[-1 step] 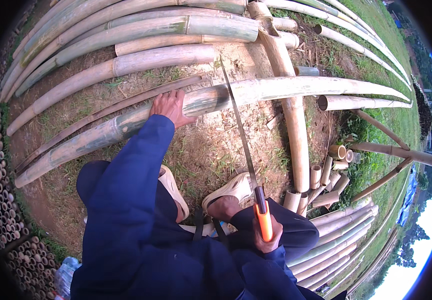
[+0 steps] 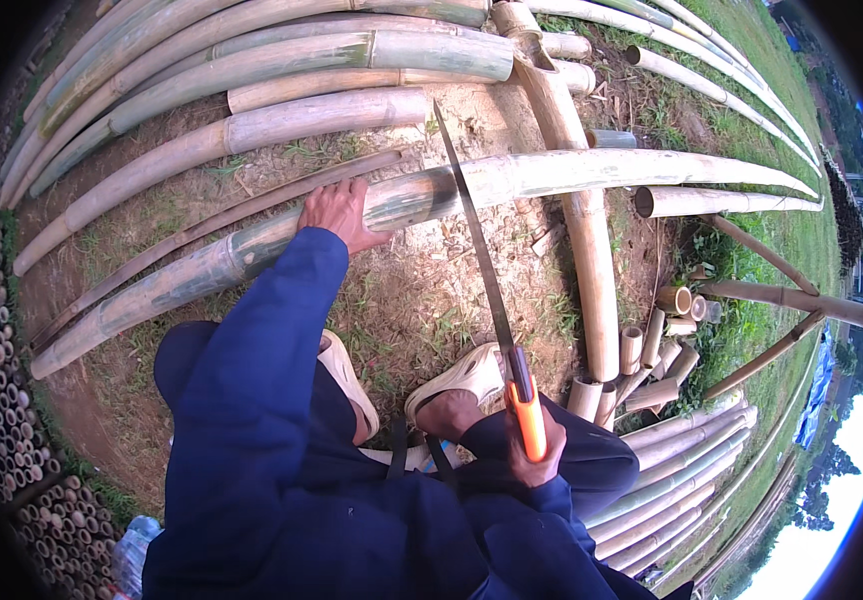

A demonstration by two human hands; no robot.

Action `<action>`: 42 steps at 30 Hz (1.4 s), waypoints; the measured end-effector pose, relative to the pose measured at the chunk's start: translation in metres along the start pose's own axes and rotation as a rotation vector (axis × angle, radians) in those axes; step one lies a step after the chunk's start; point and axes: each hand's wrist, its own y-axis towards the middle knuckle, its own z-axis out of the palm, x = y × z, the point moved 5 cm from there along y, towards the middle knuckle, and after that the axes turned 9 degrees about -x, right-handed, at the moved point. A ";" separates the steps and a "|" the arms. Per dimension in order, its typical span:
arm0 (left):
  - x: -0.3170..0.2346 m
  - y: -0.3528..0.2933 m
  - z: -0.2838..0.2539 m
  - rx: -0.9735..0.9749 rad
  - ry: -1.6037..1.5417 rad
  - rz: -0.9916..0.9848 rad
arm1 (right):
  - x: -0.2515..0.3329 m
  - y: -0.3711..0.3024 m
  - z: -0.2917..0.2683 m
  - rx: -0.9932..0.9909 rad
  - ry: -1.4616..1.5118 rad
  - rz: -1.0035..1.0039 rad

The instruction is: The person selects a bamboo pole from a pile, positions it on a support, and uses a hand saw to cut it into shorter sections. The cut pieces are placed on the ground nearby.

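We see long bamboo poles [image 2: 252, 60] lying side by side on bare ground [image 2: 432, 300], short cut sections [image 2: 652, 350] heaped at right, stacked tube ends [image 2: 2, 400] at left, and possibly a plastic bottle [image 2: 132, 545].

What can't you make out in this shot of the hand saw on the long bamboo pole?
Head view only:
- Right hand: palm and grip hidden behind the orange saw handle.
- Left hand: fingertips hidden over the long green bamboo pole.
- Saw blade: teeth too small; cut depth unclear.
- Cut bamboo stubs: fisheye rim bends them.
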 end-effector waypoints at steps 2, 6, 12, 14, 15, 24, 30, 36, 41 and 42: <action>0.004 0.003 0.007 0.043 -0.003 -0.004 | 0.002 0.071 0.046 -0.002 0.093 0.034; 0.006 0.005 0.005 0.015 -0.051 -0.011 | 0.006 0.112 0.075 -0.019 0.160 -0.059; 0.011 0.002 0.012 -0.020 -0.002 0.019 | -0.014 -0.028 -0.007 -0.048 0.010 0.009; 0.005 0.002 0.009 0.064 -0.014 -0.016 | 0.003 0.017 0.011 -0.007 0.060 0.010; 0.004 0.008 0.005 0.088 -0.028 -0.040 | -0.005 0.054 0.032 0.000 0.083 -0.006; 0.013 0.007 0.008 0.062 -0.008 -0.021 | 0.005 0.007 0.003 0.061 0.044 0.049; 0.004 0.011 0.008 0.121 -0.015 -0.036 | -0.002 0.088 0.058 -0.013 0.124 -0.048; 0.012 0.008 0.010 -0.033 -0.024 0.021 | -0.004 0.044 0.034 0.007 0.115 0.061; 0.010 0.007 0.012 -0.004 -0.002 0.007 | -0.004 -0.019 -0.012 -0.033 0.044 0.048; 0.009 0.011 0.012 0.022 -0.003 0.012 | -0.006 0.009 0.005 -0.020 0.031 0.069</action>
